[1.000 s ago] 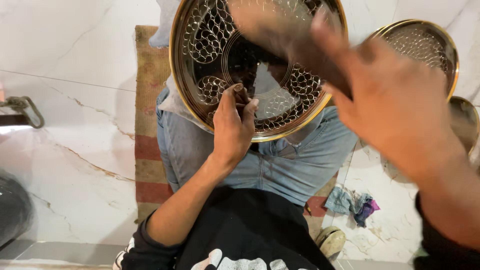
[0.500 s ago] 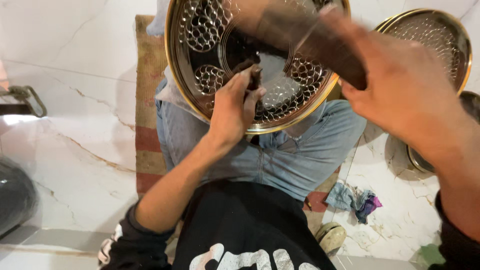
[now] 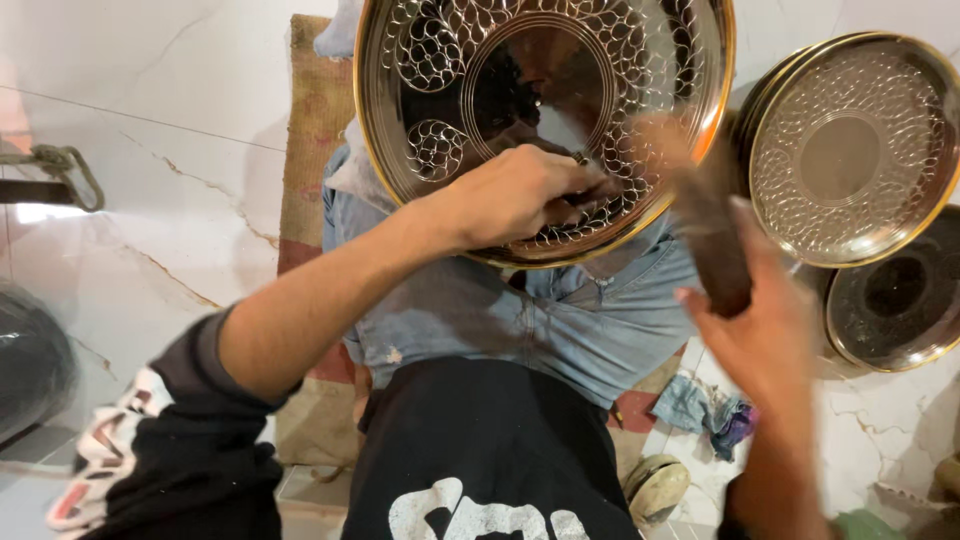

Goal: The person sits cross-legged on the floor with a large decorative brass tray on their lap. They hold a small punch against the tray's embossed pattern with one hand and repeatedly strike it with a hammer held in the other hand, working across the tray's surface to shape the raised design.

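Note:
A large round brass plate (image 3: 440, 60) with an embossed leaf pattern rests on my lap over blue jeans. My left hand (image 3: 510, 195) presses a small metal punch against the plate's lower patterned rim, fingers closed around it. My right hand (image 3: 765, 340) is raised to the right of the plate and grips a brown wooden mallet (image 3: 705, 235), which is blurred with motion and points up toward the plate's edge.
A stack of similar patterned brass plates (image 3: 850, 150) lies on the marble floor at right, with a darker plate (image 3: 900, 305) below it. A woven mat (image 3: 310, 130) runs under my legs. Crumpled cloth (image 3: 715, 410) lies by my right knee. A metal handle (image 3: 60, 170) sits at far left.
My right hand with the mallet has swung away from over the plate, down and to the right. My left hand has shifted rightward along the plate's lower rim.

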A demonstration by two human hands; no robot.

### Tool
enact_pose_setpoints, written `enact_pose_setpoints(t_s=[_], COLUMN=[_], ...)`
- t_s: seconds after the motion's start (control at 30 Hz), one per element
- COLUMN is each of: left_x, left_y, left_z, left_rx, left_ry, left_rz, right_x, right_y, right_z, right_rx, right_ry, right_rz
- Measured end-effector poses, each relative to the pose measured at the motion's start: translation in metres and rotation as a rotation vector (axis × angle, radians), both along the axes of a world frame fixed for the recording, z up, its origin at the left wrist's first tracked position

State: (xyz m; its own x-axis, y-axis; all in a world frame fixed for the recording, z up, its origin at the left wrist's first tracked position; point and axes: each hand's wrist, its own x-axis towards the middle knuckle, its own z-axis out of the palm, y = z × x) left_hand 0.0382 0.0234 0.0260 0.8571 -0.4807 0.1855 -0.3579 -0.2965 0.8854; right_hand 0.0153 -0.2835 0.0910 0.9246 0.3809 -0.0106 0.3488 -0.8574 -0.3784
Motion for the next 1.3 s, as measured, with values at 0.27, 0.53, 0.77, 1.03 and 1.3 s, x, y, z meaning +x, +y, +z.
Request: enact_pose_setpoints(t_s=[0.27, 0.53, 0.77, 1.03, 1.3], left_x=[0.021, 0.036, 0.034, 0.039, 0.038], left_y=[-0.006, -0.008, 0.0, 0.0, 0.001], left_z=[0.011, 0.023, 0.017, 0.019, 0.017], left_rx=[0.057, 0.204, 0.11, 0.148, 0.093], left_ry=[0.043, 0.127, 0.056, 0.149, 0.03], left_rz=[-0.37, -0.451, -0.361, -0.459, -0.458], right_x=[-0.101, -0.136, -0.114, -0.098, -0.093], right_y=[-0.008, -0.002, 0.002, -0.001, -0.008], right_z=[-0.068, -0.087, -0.084, -0.059, -0.073], right_rx=[0.329, 0.025, 0.538, 0.932, 0.675], right_ry=[0.217, -0.039, 0.198, 0.281, 0.241], right_rz=[-0.542, -0.413, -0.567, -0.754, -0.468])
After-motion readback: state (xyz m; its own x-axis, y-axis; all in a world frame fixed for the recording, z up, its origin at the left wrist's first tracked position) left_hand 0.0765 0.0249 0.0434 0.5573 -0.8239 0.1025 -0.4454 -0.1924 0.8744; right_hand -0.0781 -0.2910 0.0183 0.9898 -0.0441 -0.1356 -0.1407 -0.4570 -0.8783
